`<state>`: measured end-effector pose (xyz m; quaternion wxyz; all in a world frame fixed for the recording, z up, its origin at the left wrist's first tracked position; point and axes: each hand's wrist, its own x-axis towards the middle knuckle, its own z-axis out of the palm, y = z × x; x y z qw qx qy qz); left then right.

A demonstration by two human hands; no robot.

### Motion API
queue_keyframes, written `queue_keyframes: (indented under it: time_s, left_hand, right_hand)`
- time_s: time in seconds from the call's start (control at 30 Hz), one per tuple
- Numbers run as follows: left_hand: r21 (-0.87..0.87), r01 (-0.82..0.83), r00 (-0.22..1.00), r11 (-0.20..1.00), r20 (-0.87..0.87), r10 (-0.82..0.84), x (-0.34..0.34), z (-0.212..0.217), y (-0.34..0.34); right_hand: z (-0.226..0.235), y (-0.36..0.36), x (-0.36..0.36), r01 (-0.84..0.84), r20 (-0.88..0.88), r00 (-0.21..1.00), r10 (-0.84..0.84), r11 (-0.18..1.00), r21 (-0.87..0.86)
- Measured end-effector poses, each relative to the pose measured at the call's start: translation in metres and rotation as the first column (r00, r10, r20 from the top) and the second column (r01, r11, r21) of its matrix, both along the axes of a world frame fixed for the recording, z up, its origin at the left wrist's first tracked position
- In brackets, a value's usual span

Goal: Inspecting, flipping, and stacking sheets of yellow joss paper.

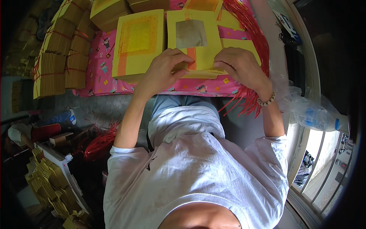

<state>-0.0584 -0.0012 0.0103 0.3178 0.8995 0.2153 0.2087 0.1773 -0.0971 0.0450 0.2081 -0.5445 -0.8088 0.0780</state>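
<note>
My left hand (164, 70) and my right hand (238, 65) both pinch the near edge of a yellow paper sheet (202, 49) with a silver foil square and an orange stripe. It lies on top of a thin stack of the same sheets on a pink patterned cloth (100, 57). My right wrist wears a bead bracelet (266, 100). To the left lies a second stack of yellow sheets (139, 42) with an orange-bordered square, untouched.
Tied bundles of yellow paper (57, 57) stand at the left and along the back. Red strings (256, 42) run down the right side of the cloth. A clear plastic bag (312, 112) lies by the window at right. Folded yellow papers (49, 183) pile up at lower left.
</note>
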Motion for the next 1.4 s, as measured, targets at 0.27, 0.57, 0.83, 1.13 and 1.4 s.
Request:
queue_keyframes:
  time_s: [0.27, 0.57, 0.83, 1.13, 1.4]
  left_hand:
    - [-0.01, -0.001, 1.0, 1.0, 0.023, 0.001, -0.003, -0.004, 0.002]
    - [-0.006, 0.01, 0.999, 1.0, 0.043, -0.01, -0.005, -0.008, 0.005]
    - [-0.067, 0.031, 0.999, 0.997, 0.042, -0.028, -0.004, -0.007, 0.009]
    - [-0.06, 0.04, 0.998, 0.997, 0.059, -0.036, -0.004, -0.011, 0.01]
    - [-0.058, 0.061, 0.996, 0.996, 0.071, -0.057, 0.0, -0.011, 0.014]
  right_hand:
    - [0.016, 0.008, -0.005, -0.029, 0.014, 0.999, 0.029, 1.0, 0.012]
    - [0.019, 0.011, -0.005, 0.01, 0.01, 1.0, -0.01, 0.999, -0.053]
    - [0.016, 0.012, -0.003, 0.021, -0.045, 0.999, -0.023, 0.999, -0.038]
    - [0.022, 0.011, -0.005, 0.028, -0.025, 0.999, -0.031, 0.993, -0.117]
    - [0.024, 0.016, -0.001, 0.038, -0.009, 0.999, -0.039, 0.989, -0.144]
